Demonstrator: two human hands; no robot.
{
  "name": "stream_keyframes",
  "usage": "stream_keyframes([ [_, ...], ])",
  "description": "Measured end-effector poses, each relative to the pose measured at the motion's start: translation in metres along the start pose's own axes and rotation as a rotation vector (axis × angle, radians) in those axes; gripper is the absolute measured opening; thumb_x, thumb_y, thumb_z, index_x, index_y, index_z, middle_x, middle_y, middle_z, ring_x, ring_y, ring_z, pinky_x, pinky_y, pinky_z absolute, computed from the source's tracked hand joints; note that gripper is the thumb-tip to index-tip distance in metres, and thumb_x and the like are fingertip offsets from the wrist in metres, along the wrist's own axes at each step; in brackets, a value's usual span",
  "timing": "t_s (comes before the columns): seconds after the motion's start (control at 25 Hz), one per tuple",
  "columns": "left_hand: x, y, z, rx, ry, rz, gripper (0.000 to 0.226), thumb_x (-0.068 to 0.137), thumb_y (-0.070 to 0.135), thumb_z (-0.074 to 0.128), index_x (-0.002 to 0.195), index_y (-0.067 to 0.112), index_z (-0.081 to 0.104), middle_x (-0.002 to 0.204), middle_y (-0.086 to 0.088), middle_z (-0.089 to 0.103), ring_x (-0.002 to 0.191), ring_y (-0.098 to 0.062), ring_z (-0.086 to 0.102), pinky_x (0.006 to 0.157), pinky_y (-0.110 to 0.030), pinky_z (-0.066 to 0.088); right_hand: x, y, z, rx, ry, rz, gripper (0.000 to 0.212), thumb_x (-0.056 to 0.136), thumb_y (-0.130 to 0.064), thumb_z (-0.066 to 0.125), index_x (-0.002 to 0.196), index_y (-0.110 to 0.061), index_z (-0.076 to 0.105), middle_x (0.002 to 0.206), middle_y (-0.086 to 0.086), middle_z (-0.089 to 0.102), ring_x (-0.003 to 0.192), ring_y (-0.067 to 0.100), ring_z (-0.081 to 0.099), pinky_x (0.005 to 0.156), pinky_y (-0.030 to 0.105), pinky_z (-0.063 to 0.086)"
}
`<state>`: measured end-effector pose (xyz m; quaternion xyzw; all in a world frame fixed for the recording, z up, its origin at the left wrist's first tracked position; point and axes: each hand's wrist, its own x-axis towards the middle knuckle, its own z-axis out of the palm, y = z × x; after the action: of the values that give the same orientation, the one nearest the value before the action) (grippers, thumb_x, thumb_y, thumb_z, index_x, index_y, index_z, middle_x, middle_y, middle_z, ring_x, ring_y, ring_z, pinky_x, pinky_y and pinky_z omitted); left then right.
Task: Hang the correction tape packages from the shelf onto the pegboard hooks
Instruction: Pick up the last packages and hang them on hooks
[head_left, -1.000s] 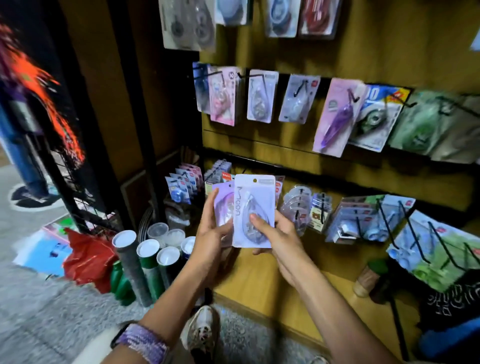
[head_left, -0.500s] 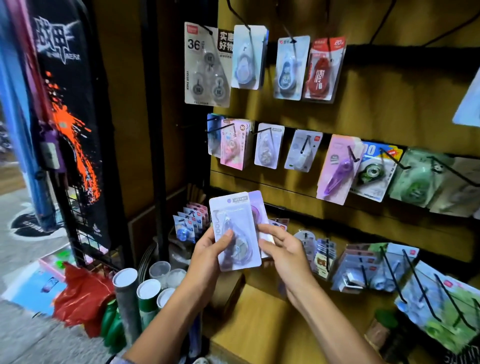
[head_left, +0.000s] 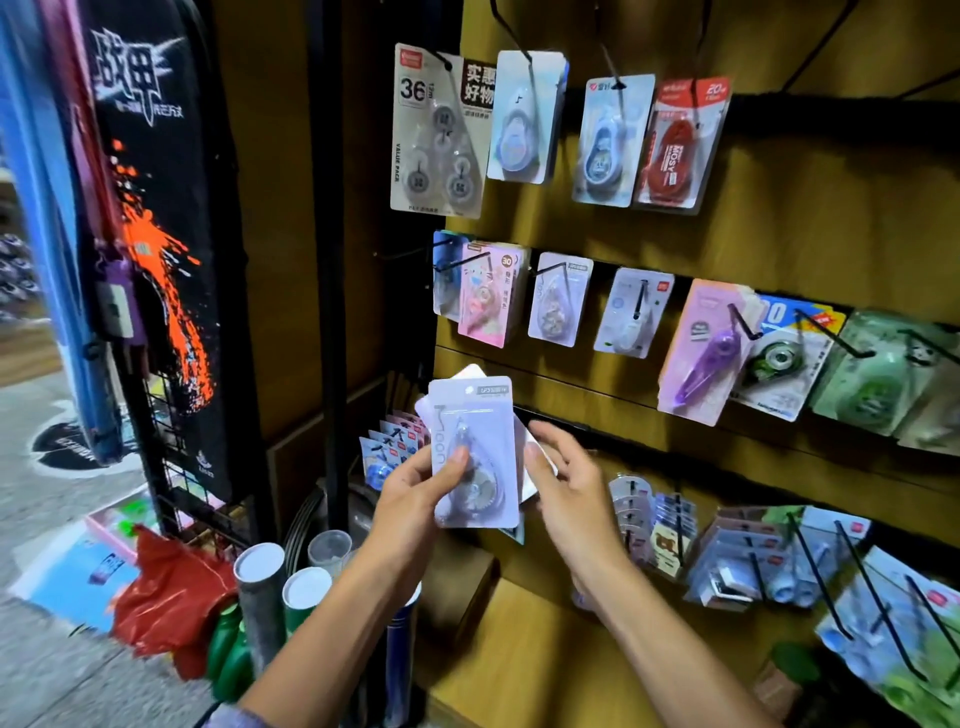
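Lilac correction tape package (head_left: 474, 447) pinched in left hand (head_left: 415, 499), thumb on blister, card upright for hanging, below pegboard hooks (head_left: 550, 270). Right hand (head_left: 569, 488) just beside package, fingers relaxed, gripping nothing.

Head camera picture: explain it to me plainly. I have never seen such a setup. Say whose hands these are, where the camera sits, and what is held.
No machine here: a person wears a camera on the head, looking forward and down at their own hands. The left hand grips a pale lilac correction tape package, thumb on its front, with other cards fanned behind it. The right hand is beside the stack, fingers relaxed; whether it touches a card is unclear. Ahead, a wooden pegboard carries black hooks with similar packages; one hook at the left of the middle row looks bare.
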<state>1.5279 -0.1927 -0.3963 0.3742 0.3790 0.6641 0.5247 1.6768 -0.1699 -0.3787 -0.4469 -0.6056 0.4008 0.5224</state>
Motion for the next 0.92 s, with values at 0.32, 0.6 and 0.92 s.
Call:
stream_keyframes([
  [0.32, 0.005, 0.002, 0.011, -0.133, 0.005, 0.045, 0.039, 0.078, 0.027, 0.071, 0.112, 0.006, 0.070, 0.108, -0.015, 0.073, 0.096, -0.031, 0.069, 0.084, -0.044, 0.055, 0.009, 0.001, 0.002, -0.113, 0.006, -0.019, 0.031, 0.066, -0.035, 0.080, 0.088, -0.024, 0.063, 0.104, -0.001, 0.063, 0.092, 0.017, 0.066, 0.077, 0.039, 0.058],
  [0.6, 0.036, 0.010, 0.007, -0.088, 0.412, 0.084, 0.030, 0.077, -0.008, 0.067, 0.089, 0.018, 0.072, 0.098, -0.011, 0.065, 0.073, -0.023, 0.062, 0.072, -0.041, 0.050, 0.046, -0.043, -0.018, -0.028, -0.016, -0.191, 0.022, 0.093, -0.032, 0.061, 0.107, -0.024, 0.046, 0.107, -0.001, 0.068, 0.081, 0.012, 0.071, 0.046, 0.030, 0.055],
  [0.92, 0.048, 0.008, 0.001, -0.061, 0.389, 0.090, 0.029, 0.079, -0.008, 0.065, 0.092, 0.017, 0.072, 0.112, -0.012, 0.065, 0.091, -0.029, 0.067, 0.072, -0.041, 0.054, 0.093, -0.080, -0.015, -0.247, 0.207, -0.207, 0.030, 0.093, -0.038, 0.060, 0.109, -0.019, 0.042, 0.107, 0.000, 0.063, 0.064, 0.023, 0.067, 0.034, 0.017, 0.040],
])
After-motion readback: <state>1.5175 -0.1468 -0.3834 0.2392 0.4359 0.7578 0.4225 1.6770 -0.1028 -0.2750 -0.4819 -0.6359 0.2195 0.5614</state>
